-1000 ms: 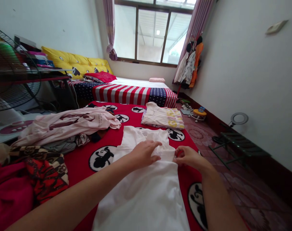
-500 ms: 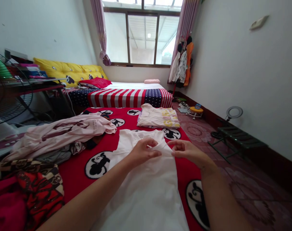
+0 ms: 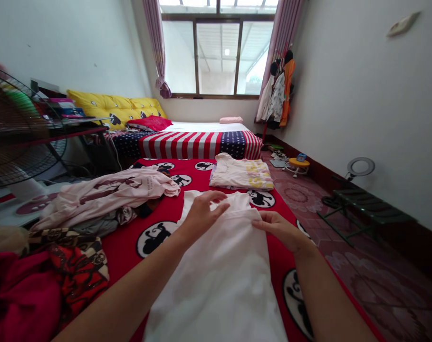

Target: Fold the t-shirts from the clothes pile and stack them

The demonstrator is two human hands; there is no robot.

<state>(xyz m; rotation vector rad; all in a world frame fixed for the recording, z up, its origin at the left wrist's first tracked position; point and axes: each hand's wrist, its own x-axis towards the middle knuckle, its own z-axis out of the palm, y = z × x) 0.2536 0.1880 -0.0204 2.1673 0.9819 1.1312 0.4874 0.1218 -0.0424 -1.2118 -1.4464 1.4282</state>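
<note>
A white garment lies lengthwise on the red cloth in front of me, folded narrow, with a straight hem-like edge across its upper part. Over the left of that edge is my left hand, thumb and forefinger apart; nothing shows between them. My right hand pinches the right corner of the edge between thumb and fingers. Just beyond the garment sits a stack of folded clothes, the top one cream with yellow print. What kind of garment the white one is, I cannot tell.
The red cloth bears monkey patches. To the left lie a pale pink printed shirt and a heap of mixed clothes. A fan stands at far left, a dark green folding stool at right. A bed is behind.
The white garment's upper edge has been drawn straight and flat. My left thumb and forefinger have parted, and the hand lifted slightly. My right hand now grips the corner. The view shifted slightly left.
</note>
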